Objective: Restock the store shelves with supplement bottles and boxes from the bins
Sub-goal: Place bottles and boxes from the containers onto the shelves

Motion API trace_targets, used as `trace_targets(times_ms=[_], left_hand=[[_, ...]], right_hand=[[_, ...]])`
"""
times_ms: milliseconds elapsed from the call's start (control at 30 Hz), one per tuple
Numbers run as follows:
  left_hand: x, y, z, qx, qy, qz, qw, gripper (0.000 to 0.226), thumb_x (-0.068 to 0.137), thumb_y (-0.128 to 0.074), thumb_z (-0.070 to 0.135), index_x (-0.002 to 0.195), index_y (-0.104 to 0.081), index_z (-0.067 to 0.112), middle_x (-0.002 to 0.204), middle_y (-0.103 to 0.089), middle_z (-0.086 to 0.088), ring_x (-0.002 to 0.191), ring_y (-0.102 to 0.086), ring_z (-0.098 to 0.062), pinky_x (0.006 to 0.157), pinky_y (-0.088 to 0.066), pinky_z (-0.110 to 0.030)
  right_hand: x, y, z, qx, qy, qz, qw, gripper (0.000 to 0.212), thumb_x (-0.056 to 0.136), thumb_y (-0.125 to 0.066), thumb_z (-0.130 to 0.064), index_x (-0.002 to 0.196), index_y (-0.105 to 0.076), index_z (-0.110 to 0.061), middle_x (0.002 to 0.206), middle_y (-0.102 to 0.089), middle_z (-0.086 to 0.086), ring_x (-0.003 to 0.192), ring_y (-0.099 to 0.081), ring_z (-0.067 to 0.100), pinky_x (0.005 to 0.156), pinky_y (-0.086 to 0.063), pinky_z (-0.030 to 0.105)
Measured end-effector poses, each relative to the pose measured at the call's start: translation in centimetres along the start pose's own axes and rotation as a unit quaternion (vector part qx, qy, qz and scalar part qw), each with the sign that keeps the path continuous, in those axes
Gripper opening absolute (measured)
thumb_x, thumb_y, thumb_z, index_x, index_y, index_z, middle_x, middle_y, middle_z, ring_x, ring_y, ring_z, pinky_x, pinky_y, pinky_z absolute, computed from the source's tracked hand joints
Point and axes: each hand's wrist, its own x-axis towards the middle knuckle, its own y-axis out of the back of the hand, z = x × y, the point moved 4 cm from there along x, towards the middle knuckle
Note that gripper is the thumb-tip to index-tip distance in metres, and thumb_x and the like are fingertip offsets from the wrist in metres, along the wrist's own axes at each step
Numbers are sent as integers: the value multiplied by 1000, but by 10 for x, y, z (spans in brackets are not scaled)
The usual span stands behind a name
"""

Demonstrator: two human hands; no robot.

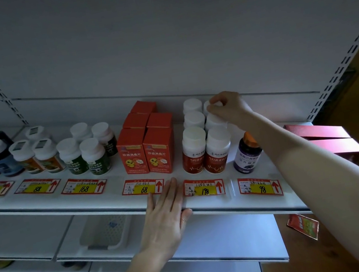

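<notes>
The left hand [165, 211] lay flat on the front lip of the shelf [114, 181], fingers straight, holding nothing. At its 1 o'clock stood the red bottles [195, 149], upright in two files. Farther back, the right hand [228, 106] reached over the right file and pinched the cap of the rear bottle [206, 105] from above. That bottle stood upright, close behind its neighbour. It was already in the right hand's grip, so the next move was probably straight down.
</notes>
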Motion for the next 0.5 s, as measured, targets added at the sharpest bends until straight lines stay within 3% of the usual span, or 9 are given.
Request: trace_targets(times_ms=[267,400,500], left_hand=[[-3,19,2,-22,2,42,999,58,99,-11,47,131,-41,9,135,-51,-9,129,-32,-19,108,-13,-37],[-8,42,-2,-37,-23,98,994,56,100,-13,45,132,-42,10,135,-52,-8,130,-34,-19,109,-19,-35],[-15,61,-22,-29,-4,115,993,61,99,-12,46,128,-51,8,133,-54,-8,127,-45,-21,108,-27,-38]], right_hand=[[-19,4,-26,-45,99,43,993,32,91,-54,-23,121,-59,-12,138,-47,3,126,-43,18,90,-32,19],[-35,-6,-57,-22,165,44,985,28,90,-57,-21,115,-63,-8,129,-56,2,122,-46,12,79,-27,6],[-46,-30,-81,3,194,30,980,26,90,-58,-23,112,-64,-11,124,-59,1,119,-49,11,86,-29,6]])
